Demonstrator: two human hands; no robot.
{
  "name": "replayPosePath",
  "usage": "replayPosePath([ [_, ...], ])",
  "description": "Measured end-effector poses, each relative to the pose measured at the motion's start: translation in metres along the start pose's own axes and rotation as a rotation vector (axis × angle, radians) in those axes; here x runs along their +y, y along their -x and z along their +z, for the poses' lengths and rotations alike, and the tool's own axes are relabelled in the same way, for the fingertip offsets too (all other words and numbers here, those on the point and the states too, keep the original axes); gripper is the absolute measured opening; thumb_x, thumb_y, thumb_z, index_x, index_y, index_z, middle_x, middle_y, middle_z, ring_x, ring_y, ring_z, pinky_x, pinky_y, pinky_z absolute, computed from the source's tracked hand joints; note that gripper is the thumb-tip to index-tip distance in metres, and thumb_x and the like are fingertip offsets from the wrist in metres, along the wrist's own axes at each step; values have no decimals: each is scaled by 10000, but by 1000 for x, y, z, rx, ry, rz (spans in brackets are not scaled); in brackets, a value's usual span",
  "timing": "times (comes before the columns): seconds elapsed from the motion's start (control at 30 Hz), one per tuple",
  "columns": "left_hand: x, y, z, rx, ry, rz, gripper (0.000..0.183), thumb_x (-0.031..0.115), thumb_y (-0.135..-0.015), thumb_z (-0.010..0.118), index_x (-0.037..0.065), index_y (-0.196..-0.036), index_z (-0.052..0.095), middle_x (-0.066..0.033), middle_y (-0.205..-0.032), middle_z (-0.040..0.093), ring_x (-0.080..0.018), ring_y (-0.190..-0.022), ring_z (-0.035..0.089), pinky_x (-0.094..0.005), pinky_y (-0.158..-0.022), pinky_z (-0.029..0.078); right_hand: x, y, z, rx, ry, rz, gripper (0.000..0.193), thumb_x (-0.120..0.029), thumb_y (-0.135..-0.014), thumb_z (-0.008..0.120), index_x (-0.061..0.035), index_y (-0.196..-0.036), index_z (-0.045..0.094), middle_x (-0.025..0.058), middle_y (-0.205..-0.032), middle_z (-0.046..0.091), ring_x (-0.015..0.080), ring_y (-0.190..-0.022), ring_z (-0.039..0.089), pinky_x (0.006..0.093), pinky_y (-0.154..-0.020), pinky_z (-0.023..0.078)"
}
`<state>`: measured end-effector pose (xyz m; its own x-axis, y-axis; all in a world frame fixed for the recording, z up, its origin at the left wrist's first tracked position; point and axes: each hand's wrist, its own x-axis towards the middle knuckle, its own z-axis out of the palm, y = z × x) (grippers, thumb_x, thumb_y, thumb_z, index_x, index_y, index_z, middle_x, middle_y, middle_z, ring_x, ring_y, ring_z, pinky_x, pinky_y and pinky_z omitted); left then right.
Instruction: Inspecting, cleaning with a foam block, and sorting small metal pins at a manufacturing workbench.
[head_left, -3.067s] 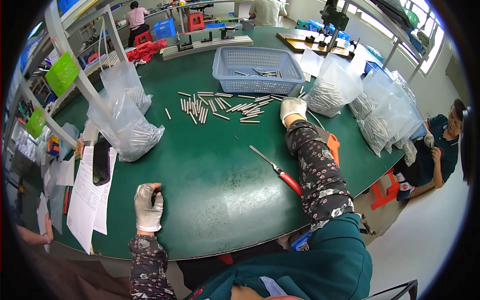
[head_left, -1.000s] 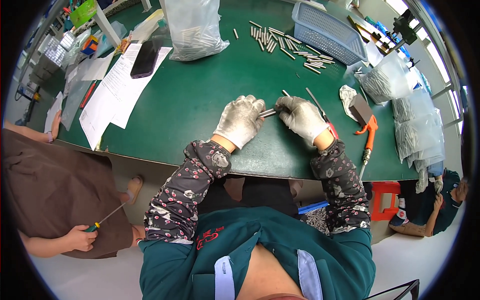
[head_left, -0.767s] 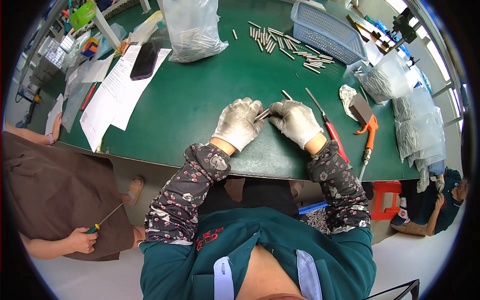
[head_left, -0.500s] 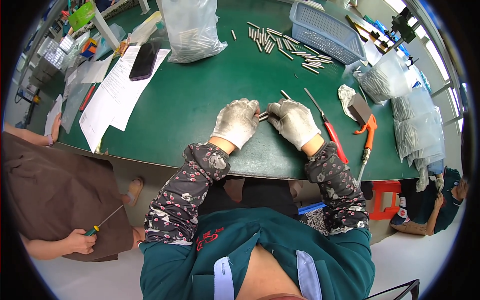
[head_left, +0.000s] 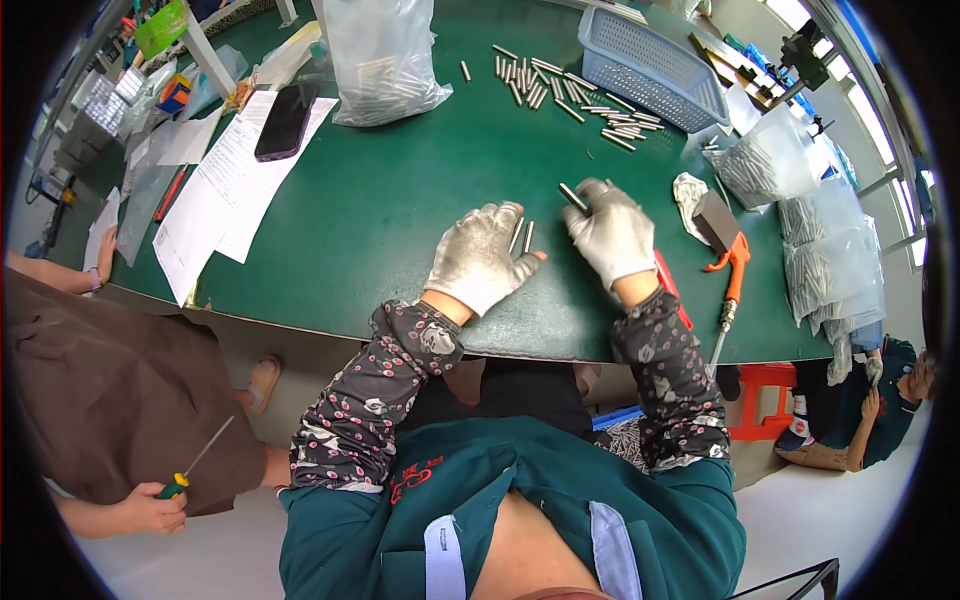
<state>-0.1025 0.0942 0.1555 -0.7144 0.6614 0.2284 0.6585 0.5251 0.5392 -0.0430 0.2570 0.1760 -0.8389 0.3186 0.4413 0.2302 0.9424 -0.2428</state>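
My left hand (head_left: 474,258), in a whitish work glove with bare fingertips showing, rests on the green table with its thumb stretched away from the fingers. Two short metal pins (head_left: 527,238) lie side by side in the gap between thumb and forefinger; the thumb is not closed on them. My right hand (head_left: 612,235), gloved likewise, has its fingers closed around the lower end of another metal pin (head_left: 571,196), which sticks out to the upper left. Under the right hand and wrist lies a red-handled file (head_left: 672,292), its blade mostly hidden.
Loose pins (head_left: 530,80) lie beyond, beside a blue basket (head_left: 650,75). Bagged pins (head_left: 390,90) stand far left; more bags (head_left: 815,235) line the right. An orange air gun (head_left: 737,262) lies right. A phone (head_left: 286,122) rests on papers. Someone at left holds a screwdriver (head_left: 178,486).
My hands have moved apart. My right hand has shifted up and right and closed on the separate pin. The two pins that were between both hands now lie by my left hand, its thumb spread.
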Motion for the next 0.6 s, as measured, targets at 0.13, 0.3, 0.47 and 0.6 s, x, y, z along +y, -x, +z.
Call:
replayPosePath([
  [0.13,5,-2,-5,-35,-153,48,571,359,-697,677,44,-1140,500,-138,-1021,554,-301,-932,556,-381,-816,458,25,-7,10,-149,148,2,109,-153,-749,550,-101,-811,623,116,-797,608,287,-808,599,387,-719,485],
  [0.3,0,-7,-3,-128,-103,28,656,367,-669,695,43,-1195,475,-161,-1023,547,-300,-943,559,-383,-835,453,18,-2,-4,-297,-40,-315,167,-28,-700,517,-107,-790,634,96,-780,575,275,-786,587,370,-682,469],
  [0.47,5,-7,-13,-117,15,23,627,348,-687,685,51,-1197,473,-160,-1127,506,-319,-1018,521,-390,-869,433,-3,4,12,-192,-219,-413,126,-56,-706,537,-90,-806,604,97,-789,582,280,-777,581,372,-690,468],
  [0.6,-5,-3,0,-71,-105,477,581,337,-724,643,109,-1231,474,-118,-1263,435,-307,-1142,421,-462,-928,346,22,-8,-9,-10,46,-162,125,-116,-712,565,-83,-826,606,102,-808,606,280,-814,591,377,-719,473],
])
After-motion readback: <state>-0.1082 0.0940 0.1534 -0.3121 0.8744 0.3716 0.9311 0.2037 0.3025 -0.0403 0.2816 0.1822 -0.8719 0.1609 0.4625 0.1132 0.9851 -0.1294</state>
